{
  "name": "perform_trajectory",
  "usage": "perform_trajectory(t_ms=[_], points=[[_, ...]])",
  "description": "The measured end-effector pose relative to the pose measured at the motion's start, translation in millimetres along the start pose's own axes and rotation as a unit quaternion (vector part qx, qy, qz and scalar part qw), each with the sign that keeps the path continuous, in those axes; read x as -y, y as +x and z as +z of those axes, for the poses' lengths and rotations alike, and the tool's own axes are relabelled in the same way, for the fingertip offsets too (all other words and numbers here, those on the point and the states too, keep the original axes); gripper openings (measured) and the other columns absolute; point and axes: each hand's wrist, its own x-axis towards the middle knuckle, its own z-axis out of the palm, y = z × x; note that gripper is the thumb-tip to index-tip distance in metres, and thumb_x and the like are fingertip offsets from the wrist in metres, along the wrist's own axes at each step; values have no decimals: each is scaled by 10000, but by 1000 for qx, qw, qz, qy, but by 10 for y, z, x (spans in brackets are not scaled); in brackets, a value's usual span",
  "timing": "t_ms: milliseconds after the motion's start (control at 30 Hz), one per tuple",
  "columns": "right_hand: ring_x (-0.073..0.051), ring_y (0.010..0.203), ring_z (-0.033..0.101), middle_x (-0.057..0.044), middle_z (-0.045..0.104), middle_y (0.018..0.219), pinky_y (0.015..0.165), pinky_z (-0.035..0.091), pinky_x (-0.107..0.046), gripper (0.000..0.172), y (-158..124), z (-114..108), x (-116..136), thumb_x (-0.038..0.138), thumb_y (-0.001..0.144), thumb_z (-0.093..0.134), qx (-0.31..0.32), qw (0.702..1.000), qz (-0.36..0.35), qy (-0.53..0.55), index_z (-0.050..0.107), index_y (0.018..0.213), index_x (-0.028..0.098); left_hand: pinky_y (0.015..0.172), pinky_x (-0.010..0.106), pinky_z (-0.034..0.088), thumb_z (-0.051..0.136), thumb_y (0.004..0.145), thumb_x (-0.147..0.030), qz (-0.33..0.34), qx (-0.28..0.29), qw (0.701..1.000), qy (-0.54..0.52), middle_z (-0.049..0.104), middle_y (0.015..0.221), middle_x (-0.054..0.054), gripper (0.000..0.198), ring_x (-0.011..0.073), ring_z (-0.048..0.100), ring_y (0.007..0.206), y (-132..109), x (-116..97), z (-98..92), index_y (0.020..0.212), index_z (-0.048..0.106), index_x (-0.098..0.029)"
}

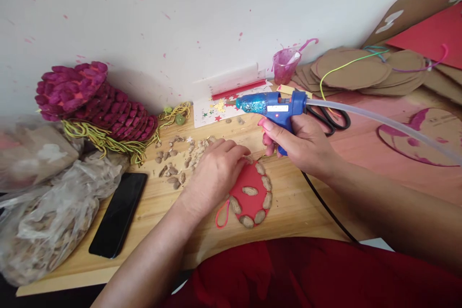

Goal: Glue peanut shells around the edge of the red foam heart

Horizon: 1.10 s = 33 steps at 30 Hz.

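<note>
My right hand point(303, 142) is closed around the handle of a blue hot glue gun point(269, 106), raised above the table with its nozzle pointing left. A long translucent glue stick point(378, 118) runs out of its back. Below it lies a red disc point(249, 207) with peanuts in their shells set along its rim and one peanut point(250, 191) near the middle. A pink-red loop point(223, 215) sticks out at the disc's left. Over the disc's upper left edge, my left hand point(220, 168) has its fingers curled together; what is under the fingertips is hidden.
Loose peanuts point(173, 172) and shell bits lie left of my left hand. Farther left are a phone point(118, 215), a plastic bag of peanuts point(46, 231) and stacked purple discs point(115, 106). Scissors point(335, 122), cardboard discs point(352, 70) and a stained cup point(285, 65) stand right.
</note>
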Motion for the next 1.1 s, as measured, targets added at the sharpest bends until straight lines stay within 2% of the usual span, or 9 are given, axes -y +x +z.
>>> perform_trajectory(t_ms=[67,167,233,300,367,467,600,767,1100], points=[[-106,544,593,25,614,676,503,453,-253,291,1,-4,4,463,928,660,2,1000,-2,-7,607,811,202,769,350,481,592,974,-238,-26,-33,999,1,690,864,57,142,208,613,824,-21,74,-59,919,710,-180],[-106,542,594,23,618,683,506,453,-257,280,6,-7,8,463,929,658,0,1000,2,-5,629,859,193,698,341,460,593,977,-334,-65,-76,995,20,658,745,51,277,199,598,740,-54,171,-130,768,691,-182],[-106,539,594,24,616,682,502,449,-257,266,8,-7,8,447,937,651,0,1000,6,-4,629,863,192,714,339,474,576,982,-283,-70,-87,994,3,679,791,53,216,197,617,765,-66,199,-137,845,712,-185],[-106,542,597,25,616,686,503,448,-256,236,7,-6,7,418,951,637,1,1000,9,-2,631,875,194,784,343,503,548,974,-173,-55,-82,995,-28,704,918,58,178,197,643,857,-67,199,-112,1015,719,-200],[-105,544,598,25,616,689,507,452,-256,216,3,-4,8,396,964,619,1,1000,8,-1,630,880,197,846,354,516,515,962,-95,-23,-71,996,-48,698,1015,65,274,198,641,940,-57,183,-65,1118,703,-218],[-102,546,593,26,618,684,518,458,-254,220,-5,-3,16,386,966,616,2,1000,4,-6,620,849,199,855,362,520,487,969,-75,33,-32,998,-51,675,1046,76,310,200,618,967,-31,158,13,1137,703,-219],[-106,551,592,29,619,669,527,461,-254,246,-10,-10,26,418,947,641,5,1000,0,-14,622,828,204,835,361,517,462,996,-102,41,26,998,-49,656,1050,85,329,199,606,943,1,138,89,1221,676,-211],[-111,549,590,25,627,672,510,459,-258,284,-8,-14,17,464,915,676,0,1000,-2,-8,621,800,211,856,363,514,516,991,-146,22,21,998,-59,661,1024,81,228,204,617,942,29,134,121,1125,694,-195],[-109,530,595,25,628,641,488,455,-253,281,-6,-15,8,428,929,662,4,1000,-14,-4,616,765,203,886,367,496,567,990,-233,63,5,997,-37,652,1045,82,114,215,585,981,37,90,79,978,664,-174]])
